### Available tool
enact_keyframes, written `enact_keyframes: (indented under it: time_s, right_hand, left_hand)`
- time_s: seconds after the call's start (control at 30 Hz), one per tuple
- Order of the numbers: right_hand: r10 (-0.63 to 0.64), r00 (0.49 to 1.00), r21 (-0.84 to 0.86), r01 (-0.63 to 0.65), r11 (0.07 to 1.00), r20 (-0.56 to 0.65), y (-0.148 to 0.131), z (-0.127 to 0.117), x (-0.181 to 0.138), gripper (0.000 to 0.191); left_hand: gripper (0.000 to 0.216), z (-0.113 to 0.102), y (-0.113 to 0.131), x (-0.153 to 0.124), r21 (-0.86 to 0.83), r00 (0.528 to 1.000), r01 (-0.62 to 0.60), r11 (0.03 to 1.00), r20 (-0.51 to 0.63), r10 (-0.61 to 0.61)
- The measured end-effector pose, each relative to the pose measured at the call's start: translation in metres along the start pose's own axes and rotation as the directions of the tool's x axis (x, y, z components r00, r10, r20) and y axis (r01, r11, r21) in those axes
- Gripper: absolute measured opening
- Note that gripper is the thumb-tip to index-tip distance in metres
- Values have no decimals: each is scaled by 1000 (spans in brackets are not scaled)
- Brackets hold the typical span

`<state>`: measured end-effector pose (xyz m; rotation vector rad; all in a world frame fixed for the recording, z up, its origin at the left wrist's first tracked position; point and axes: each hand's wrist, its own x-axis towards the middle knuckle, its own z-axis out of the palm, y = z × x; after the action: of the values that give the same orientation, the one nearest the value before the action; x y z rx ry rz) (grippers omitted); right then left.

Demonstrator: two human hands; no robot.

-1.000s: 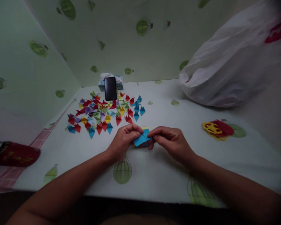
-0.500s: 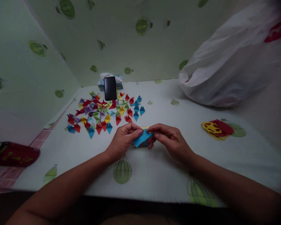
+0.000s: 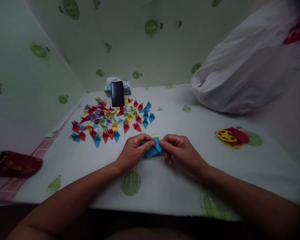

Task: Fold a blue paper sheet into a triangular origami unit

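Note:
A small blue paper piece (image 3: 153, 149), partly folded, sits between my two hands near the middle of the white table (image 3: 165, 186). My left hand (image 3: 135, 150) pinches its left side with thumb and forefinger. My right hand (image 3: 178, 150) pinches its right side, fingertips almost meeting the left ones. Under the blue piece lies a small stack of paper with a yellow edge (image 3: 155, 136) showing. Beyond my left hand spreads a heap of several folded paper triangles (image 3: 110, 120) in red, blue, yellow, green and purple.
A black phone (image 3: 117, 93) leans against a tissue pack (image 3: 126, 87) at the back. A big white plastic bag (image 3: 247, 66) fills the right rear. A red and yellow paper shape (image 3: 231, 137) lies at the right. A dark red pouch (image 3: 15, 164) lies at the far left.
Both hands have drawn closer together and lowered the blue paper toward the table; the paper now looks more folded and smaller than a second ago.

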<state>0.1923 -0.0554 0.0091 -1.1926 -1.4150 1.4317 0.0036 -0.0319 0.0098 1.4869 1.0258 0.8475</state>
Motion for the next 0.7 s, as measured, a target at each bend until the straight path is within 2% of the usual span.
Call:
enact_keyframes:
  time_s: [0.23, 0.5, 0.7]
  right_hand:
    - [-27, 999, -101, 25, 995, -23, -2, 2, -2, 37]
    - [-17, 1000, -96, 15, 995, -24, 3, 0, 1, 35]
    - [5, 1000, -38, -5, 999, -3, 1, 0, 1, 36]
  left_hand:
    - [27, 1, 2, 0, 11, 999, 43, 999, -3, -43]
    - [26, -3, 4, 0, 127, 998, -11, 992, 65, 2]
    - [29, -3, 3, 1, 45, 997, 48, 998, 66, -50]
